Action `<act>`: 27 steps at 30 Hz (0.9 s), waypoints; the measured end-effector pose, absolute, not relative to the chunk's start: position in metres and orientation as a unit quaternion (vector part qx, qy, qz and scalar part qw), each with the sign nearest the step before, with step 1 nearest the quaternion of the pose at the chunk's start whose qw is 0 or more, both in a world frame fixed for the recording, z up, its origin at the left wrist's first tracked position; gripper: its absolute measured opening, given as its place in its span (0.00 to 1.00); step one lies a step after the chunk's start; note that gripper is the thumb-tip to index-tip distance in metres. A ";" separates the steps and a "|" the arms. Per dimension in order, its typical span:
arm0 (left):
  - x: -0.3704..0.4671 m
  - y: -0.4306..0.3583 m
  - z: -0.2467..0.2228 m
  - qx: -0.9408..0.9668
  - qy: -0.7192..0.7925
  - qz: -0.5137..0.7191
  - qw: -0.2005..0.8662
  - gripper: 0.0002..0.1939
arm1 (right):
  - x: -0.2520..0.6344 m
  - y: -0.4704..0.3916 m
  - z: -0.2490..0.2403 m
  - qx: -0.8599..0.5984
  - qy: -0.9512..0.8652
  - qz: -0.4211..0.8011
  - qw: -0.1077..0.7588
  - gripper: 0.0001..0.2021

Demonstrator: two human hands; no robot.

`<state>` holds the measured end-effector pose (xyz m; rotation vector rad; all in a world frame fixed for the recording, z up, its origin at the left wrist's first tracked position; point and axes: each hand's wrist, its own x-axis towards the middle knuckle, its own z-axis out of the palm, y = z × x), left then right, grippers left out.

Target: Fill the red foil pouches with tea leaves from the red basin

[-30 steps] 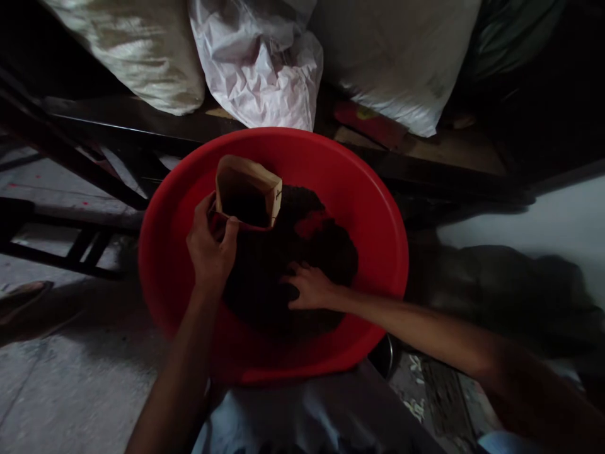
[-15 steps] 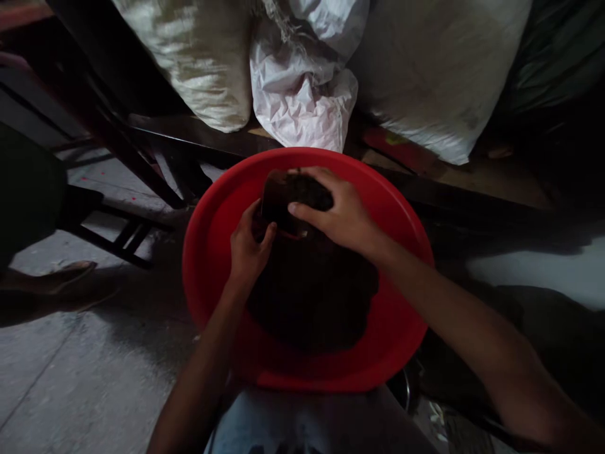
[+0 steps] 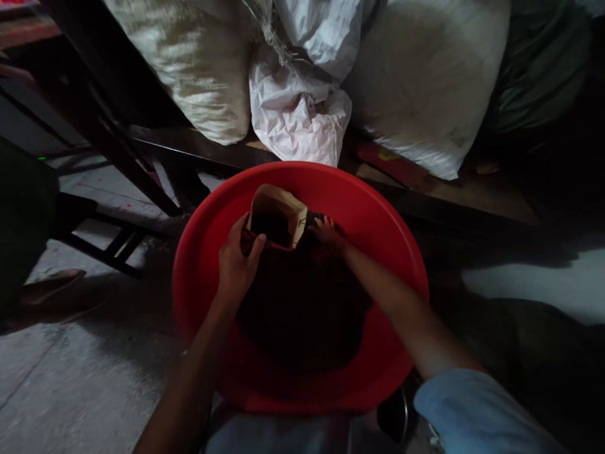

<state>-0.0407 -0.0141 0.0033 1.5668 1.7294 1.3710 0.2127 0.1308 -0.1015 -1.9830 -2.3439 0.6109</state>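
Observation:
A wide red basin [image 3: 397,252] holds a heap of dark loose material [image 3: 302,309]. Over its far left part, my left hand [image 3: 239,255] grips an open paper bag [image 3: 300,217] by its left side. The bag's mouth faces up, showing dark contents inside. Just right of the bag, my right hand [image 3: 326,232] is down at the dark material, with its fingers bent; how much it holds is too dark to tell.
Beyond the basin, stuffed pale sacks [image 3: 425,82] and a crumpled white sack [image 3: 302,126] rest on a low dark wooden platform [image 3: 189,148]. A dark stool [image 3: 113,239] and another person's foot [image 3: 51,287] are at the left.
My right hand has left the bag's mouth and moved down beside it to the dark material. The bag's opening is now uncovered, still in my left hand. The view has shifted slightly.

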 end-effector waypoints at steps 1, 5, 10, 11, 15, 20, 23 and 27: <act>-0.042 -0.014 0.002 0.564 0.629 0.490 0.216 0.29 | 0.201 0.120 -0.116 -0.644 -0.740 0.194 -0.003 0.31; -0.047 -0.018 -0.010 0.542 0.652 0.477 0.235 0.37 | 0.159 0.075 -0.160 -0.658 -0.732 0.175 -0.015 0.34; -0.046 -0.028 -0.025 0.525 0.650 0.469 0.287 0.36 | 0.161 0.039 -0.165 -0.587 -0.772 0.242 -0.020 0.33; -0.045 -0.029 -0.026 0.528 0.641 0.475 0.292 0.35 | 0.166 0.032 -0.160 -0.573 -0.778 0.256 -0.028 0.35; -0.039 -0.030 -0.028 0.517 0.619 0.498 0.320 0.40 | 0.187 0.001 -0.130 -0.515 -0.799 0.297 -0.087 0.50; -0.038 -0.054 -0.046 0.512 0.642 0.445 0.359 0.54 | 0.205 -0.036 -0.089 -0.495 -0.811 0.290 -0.119 0.35; -0.034 -0.068 -0.055 0.532 0.653 0.373 0.389 0.60 | 0.207 -0.043 -0.075 -0.498 -0.809 0.294 -0.107 0.30; -0.023 -0.066 -0.052 0.546 0.618 0.388 0.410 0.55 | 0.202 -0.041 -0.057 -0.498 -0.802 0.323 -0.064 0.18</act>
